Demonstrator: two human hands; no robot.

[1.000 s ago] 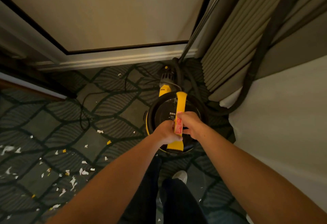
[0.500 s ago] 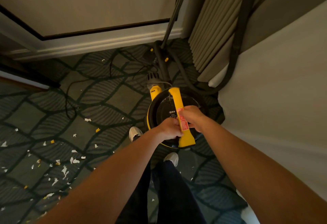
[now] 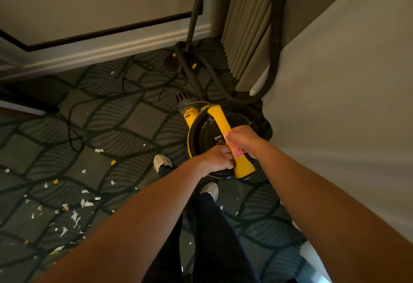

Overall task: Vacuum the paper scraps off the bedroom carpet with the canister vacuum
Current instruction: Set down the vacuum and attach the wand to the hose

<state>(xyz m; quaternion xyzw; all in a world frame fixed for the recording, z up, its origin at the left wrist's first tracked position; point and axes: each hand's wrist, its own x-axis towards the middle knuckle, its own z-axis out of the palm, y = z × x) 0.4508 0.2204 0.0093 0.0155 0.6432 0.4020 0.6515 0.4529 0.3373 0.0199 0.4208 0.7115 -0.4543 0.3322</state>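
The black and yellow canister vacuum (image 3: 202,135) is seen from above, just in front of my feet and beside the bed. Its yellow carry handle (image 3: 218,119) runs across the lid. My left hand (image 3: 218,158) and my right hand (image 3: 244,140) are both closed around that handle, one on each side. The black hose (image 3: 274,43) loops from the canister up along the curtain. The wand (image 3: 195,7) leans in the corner, its floor head (image 3: 181,60) on the carpet. White and yellow paper scraps (image 3: 73,213) lie scattered on the patterned carpet (image 3: 125,124) at lower left.
The white bed (image 3: 348,104) fills the right side. A pleated curtain (image 3: 243,28) hangs behind the vacuum. A wall with white baseboard (image 3: 107,48) runs across the top. A thin black power cord (image 3: 73,117) snakes over the carpet to the left of the canister. My shoes (image 3: 162,162) stand below the vacuum.
The canister has come closer to me and its handle has turned slightly. My left foot has stepped forward into sight, and the view has tilted down.
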